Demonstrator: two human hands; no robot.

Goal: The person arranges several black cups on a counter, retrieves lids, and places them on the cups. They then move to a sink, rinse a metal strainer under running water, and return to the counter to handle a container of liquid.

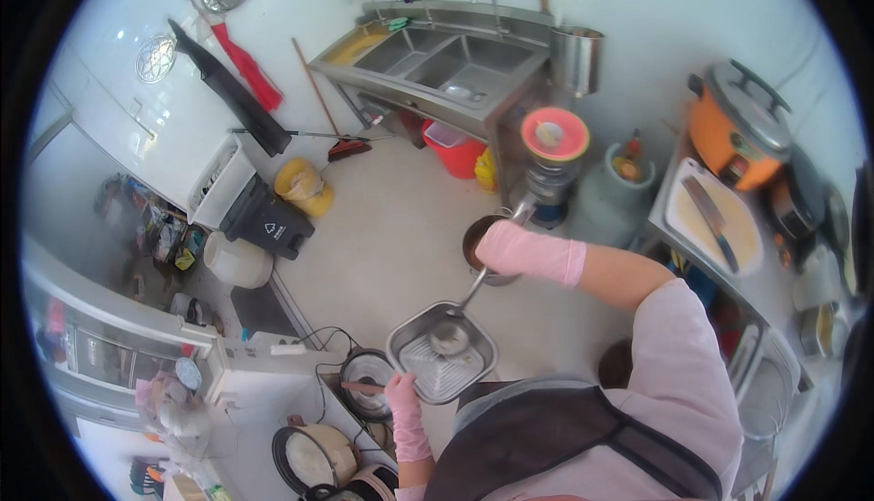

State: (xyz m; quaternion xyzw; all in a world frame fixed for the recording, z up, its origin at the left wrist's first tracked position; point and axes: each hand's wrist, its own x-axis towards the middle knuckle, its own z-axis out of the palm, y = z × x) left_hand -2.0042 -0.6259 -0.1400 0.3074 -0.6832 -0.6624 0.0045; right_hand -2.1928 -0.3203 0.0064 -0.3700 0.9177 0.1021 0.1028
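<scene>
My right hand [504, 248], in a pink glove, is closed round the long metal handle of a ladle [448, 338]. The bowl of the ladle lies over a square ridged metal pan [444, 383]. My left hand [403, 392], also gloved in pink, grips the left side of that pan, near its brownish handle. Beyond my right hand stands a metal pot [478, 231] with brown contents, partly hidden by the glove. Just left of the pan a round dark pan or lid [365, 364] rests at the counter's edge.
Ahead is a steel double sink [471, 64]. A gas cylinder [604, 193] stands to the right, near a counter with a cleaver [707, 207] on a cutting board [683, 193] and an orange cooker [730, 125]. A rice pot [311, 460] and cables lie at lower left.
</scene>
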